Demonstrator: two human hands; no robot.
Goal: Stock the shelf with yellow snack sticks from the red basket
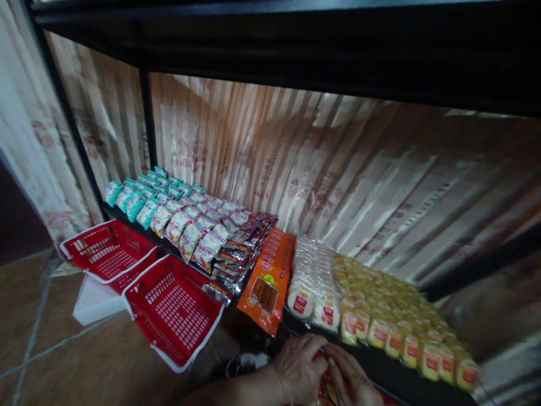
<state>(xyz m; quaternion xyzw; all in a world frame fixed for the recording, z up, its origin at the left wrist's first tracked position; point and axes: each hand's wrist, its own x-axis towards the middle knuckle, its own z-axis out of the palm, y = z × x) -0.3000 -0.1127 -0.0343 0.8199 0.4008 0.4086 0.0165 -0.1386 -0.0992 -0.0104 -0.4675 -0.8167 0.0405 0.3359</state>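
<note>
My left hand (301, 363) and my right hand (353, 375) are close together at the bottom of the head view, in front of the shelf edge. Fingers of both curl around a shiny red package (326, 389), mostly hidden by the hands and the frame edge. Just beyond them on the black shelf (380, 363) lie clear-wrapped white round pastries (313, 287) with red labels. To their right stand rows of small yellow packaged cakes (393, 332). A large orange snack bag (267, 282) lies left of the pastries, overhanging the front edge.
Left along the shelf are dark foil packets (240, 254), white-and-orange snack bags (186, 228) and teal bags (135, 203). Two red baskets (181, 316) sit before it, beside a white box (95, 301). A black upper shelf (296, 51) hangs overhead; a patterned curtain (262, 146) hangs behind.
</note>
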